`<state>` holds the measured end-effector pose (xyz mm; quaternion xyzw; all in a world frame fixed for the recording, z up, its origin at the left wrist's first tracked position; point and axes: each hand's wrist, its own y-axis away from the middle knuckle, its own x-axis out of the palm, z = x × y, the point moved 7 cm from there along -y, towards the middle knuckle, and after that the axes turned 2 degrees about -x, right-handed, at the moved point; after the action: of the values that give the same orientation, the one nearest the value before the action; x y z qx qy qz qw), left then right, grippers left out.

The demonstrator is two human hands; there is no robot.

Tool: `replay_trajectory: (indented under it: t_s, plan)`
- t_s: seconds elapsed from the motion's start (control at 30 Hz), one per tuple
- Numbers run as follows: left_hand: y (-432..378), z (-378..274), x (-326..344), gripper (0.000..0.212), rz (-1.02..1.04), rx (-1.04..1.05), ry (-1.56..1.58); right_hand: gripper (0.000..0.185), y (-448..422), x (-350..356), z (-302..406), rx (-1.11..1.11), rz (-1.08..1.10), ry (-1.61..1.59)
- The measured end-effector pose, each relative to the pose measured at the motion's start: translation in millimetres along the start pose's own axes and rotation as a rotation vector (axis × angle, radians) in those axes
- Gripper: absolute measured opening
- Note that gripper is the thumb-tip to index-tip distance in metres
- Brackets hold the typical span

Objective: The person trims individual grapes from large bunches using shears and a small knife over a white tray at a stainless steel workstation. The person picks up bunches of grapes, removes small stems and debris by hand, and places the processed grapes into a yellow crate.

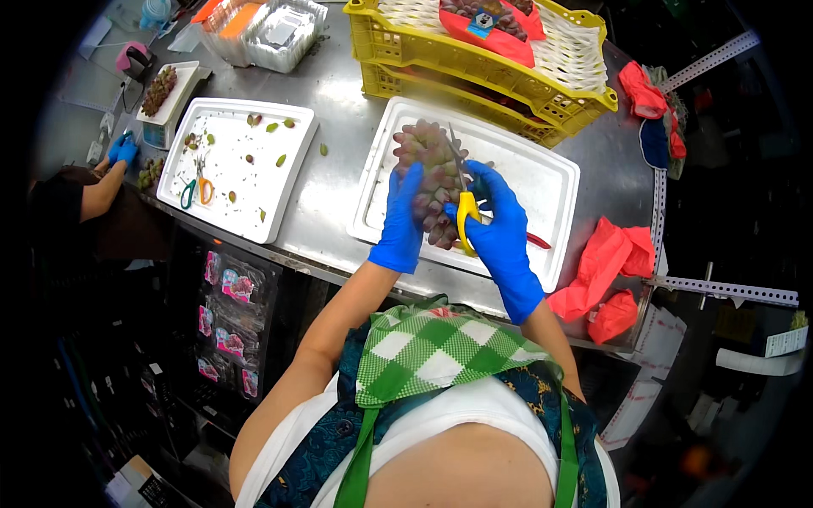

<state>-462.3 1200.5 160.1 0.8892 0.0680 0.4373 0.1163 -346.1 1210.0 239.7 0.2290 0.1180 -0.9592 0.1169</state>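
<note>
A large bunch of reddish-purple grapes (427, 171) is held above a white plastic tray (565, 209). My left hand (403, 219), in a blue glove, holds the bunch along its left side. In my right hand (498, 228), also gloved in blue, are scissors with yellow handles (467, 216); their blades point away from me along the right side of the bunch. Some right fingertips are hidden behind the scissors and the grapes. A thin red object (538, 240) lies in the tray just right of my right hand.
Left stands a second white tray (279, 209) with loose grapes and scissors (204, 187). Beyond are a scale (155, 133), clear plastic boxes (279, 35) and stacked yellow crates (457, 57). Red wrapping (597, 273) lies right. A co-worker's gloved hands (124, 151) are far left.
</note>
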Motion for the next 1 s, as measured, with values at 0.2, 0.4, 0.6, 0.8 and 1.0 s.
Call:
replay_trajectory:
  t_s: [0.2, 0.4, 0.6, 0.8, 1.0]
  plan:
    - [-1, -1, -27, 0.041, -0.043, -0.017, 0.139, 0.045, -10, 22, -2, 0.043, -0.001, -0.110]
    - [-6, -50, -56, 0.050, 0.194, 0.129, 0.224, 0.047, 6, 13, -47, 0.136, -0.076, -0.196]
    - [-17, -159, -215, 0.044, 0.045, 0.378, -0.149, 0.047, 49, 4, -120, 0.217, 0.043, 0.293]
    - [-15, -237, -354, 0.055, -0.289, 0.094, -0.141, 0.048, 61, 0, -141, 0.197, 0.035, 0.604]
    - [-32, -258, -329, 0.054, -0.536, 0.091, -0.587, 0.049, 51, 11, -134, 0.006, 0.201, 0.892]
